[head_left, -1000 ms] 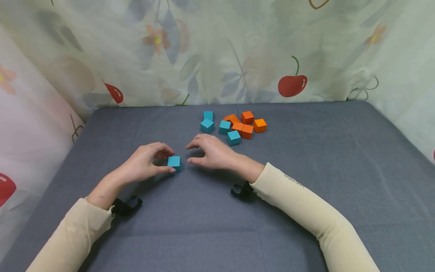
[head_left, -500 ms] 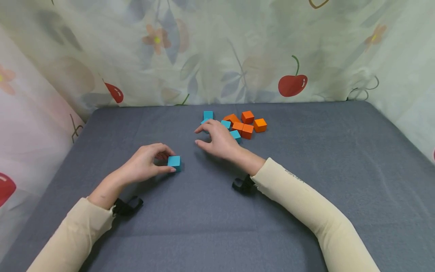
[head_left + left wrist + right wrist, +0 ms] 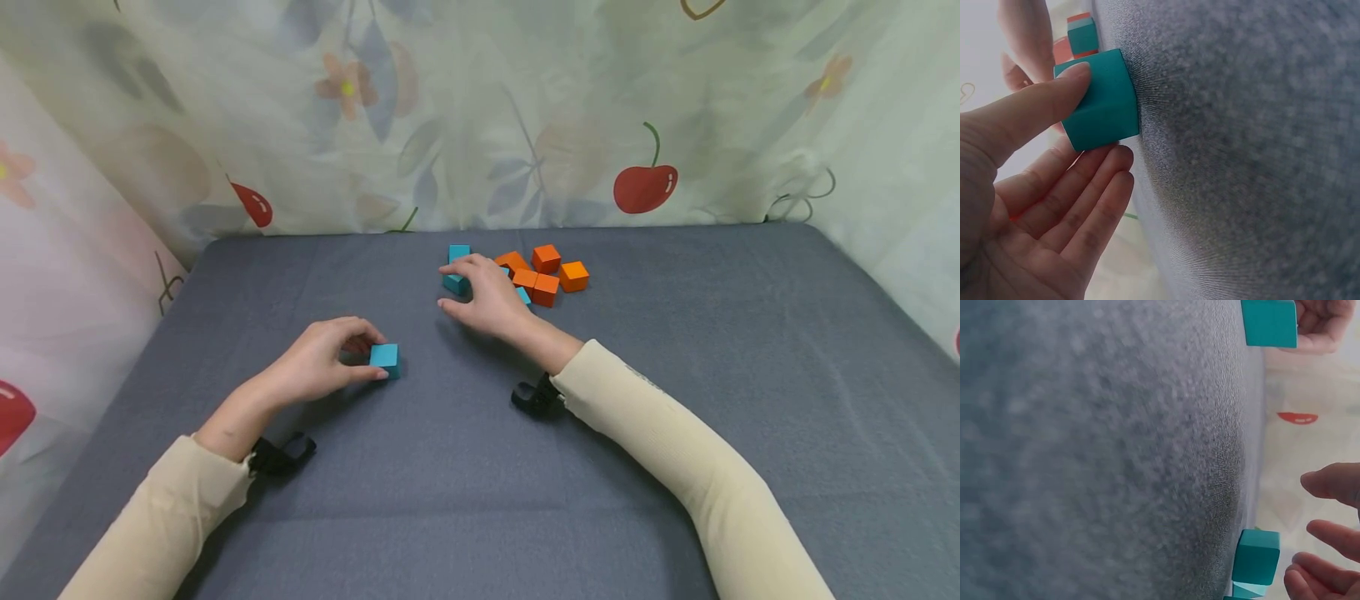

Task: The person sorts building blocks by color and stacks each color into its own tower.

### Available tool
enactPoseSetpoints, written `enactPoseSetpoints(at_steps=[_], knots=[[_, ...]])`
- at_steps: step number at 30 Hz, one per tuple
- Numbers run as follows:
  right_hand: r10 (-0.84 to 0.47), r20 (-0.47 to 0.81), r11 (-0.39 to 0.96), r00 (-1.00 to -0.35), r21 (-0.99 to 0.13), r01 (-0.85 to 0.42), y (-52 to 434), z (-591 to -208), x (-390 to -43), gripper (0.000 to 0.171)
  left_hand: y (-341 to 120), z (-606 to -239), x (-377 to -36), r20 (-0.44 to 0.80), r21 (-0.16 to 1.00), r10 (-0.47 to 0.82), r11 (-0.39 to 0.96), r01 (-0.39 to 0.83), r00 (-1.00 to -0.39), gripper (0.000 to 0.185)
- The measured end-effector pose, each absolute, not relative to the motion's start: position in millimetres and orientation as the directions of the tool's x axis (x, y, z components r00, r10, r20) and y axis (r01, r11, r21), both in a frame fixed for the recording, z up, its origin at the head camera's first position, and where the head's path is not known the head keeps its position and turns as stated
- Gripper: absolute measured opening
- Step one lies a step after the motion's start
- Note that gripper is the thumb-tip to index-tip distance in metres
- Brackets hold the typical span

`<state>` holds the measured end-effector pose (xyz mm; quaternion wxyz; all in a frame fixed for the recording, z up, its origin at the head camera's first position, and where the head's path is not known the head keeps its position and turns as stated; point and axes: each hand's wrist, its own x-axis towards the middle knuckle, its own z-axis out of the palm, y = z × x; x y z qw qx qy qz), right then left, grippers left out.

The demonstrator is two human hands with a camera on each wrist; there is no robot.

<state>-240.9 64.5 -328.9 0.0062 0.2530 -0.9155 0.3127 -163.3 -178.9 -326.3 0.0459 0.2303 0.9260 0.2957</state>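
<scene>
My left hand (image 3: 326,358) pinches a teal cube (image 3: 385,358) between thumb and fingers, low over the cloth, left of the middle. The left wrist view shows the thumb lying on one face of that cube (image 3: 1104,100). My right hand (image 3: 487,298) hovers at the group of cubes, thumb and fingers apart with nothing between them. Just beyond its fingertips are two teal cubes, the nearer one (image 3: 454,284) partly covered by the fingers and the farther one (image 3: 459,252) behind it. In the right wrist view a teal cube (image 3: 1257,557) stands near the fingers. Other teal cubes are mostly hidden behind the right hand.
Several orange cubes (image 3: 546,288) cluster to the right of my right hand, with one more (image 3: 573,276) at the cluster's right side. Dark grey cloth (image 3: 420,492) covers the table. A patterned curtain (image 3: 480,125) hangs along the table's back edge.
My right hand has moved from beside the held cube, away from me and slightly right, to the teal cubes at the back. The left hand keeps its hold on its cube, unmoved.
</scene>
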Motion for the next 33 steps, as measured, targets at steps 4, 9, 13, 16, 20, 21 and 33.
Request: enactPoseSetpoints(at_steps=[4, 9, 13, 16, 20, 21, 33], knots=[[-0.457, 0.133, 0.694, -0.879, -0.565, -0.447, 63.1, -329.0, -244.5, 0.051, -179.6, -325.7, -162.6, 0.041, 0.575, 0.448, 0.721, 0.388, -0.893, 0.027], [-0.463, 0.097, 0.713, -0.881, -0.551, -0.435, 62.1, -328.4, -248.7, 0.051, -180.0, -325.4, -161.8, 0.040, 0.585, 0.450, 0.713, 0.386, -0.892, 0.028], [-0.466, 0.069, 0.733, -0.882, -0.528, -0.428, 61.3, -327.5, -253.2, 0.050, -180.6, -325.1, -161.8, 0.040, 0.593, 0.447, 0.710, 0.381, -0.894, 0.028], [-0.467, 0.049, 0.747, -0.883, -0.512, -0.423, 60.8, -326.7, -256.1, 0.049, -180.9, -326.0, -162.6, 0.039, 0.592, 0.445, 0.711, 0.379, -0.895, 0.028], [-0.472, 0.029, 0.762, -0.881, -0.489, -0.425, 60.4, -326.0, -259.2, 0.048, -181.1, -328.1, -163.9, 0.040, 0.592, 0.446, 0.711, 0.381, -0.894, 0.028], [-0.472, 0.027, 0.766, -0.881, -0.483, -0.425, 60.3, -325.7, -259.8, 0.048, -181.1, -328.7, -164.3, 0.038, 0.593, 0.445, 0.711, 0.379, -0.895, 0.028], [-0.428, 0.030, 0.802, -0.903, -0.447, -0.395, 57.4, -326.0, -261.7, 0.041, -180.5, -330.2, -165.1, 0.024, 0.595, 0.434, 0.718, 0.362, -0.901, 0.028]])
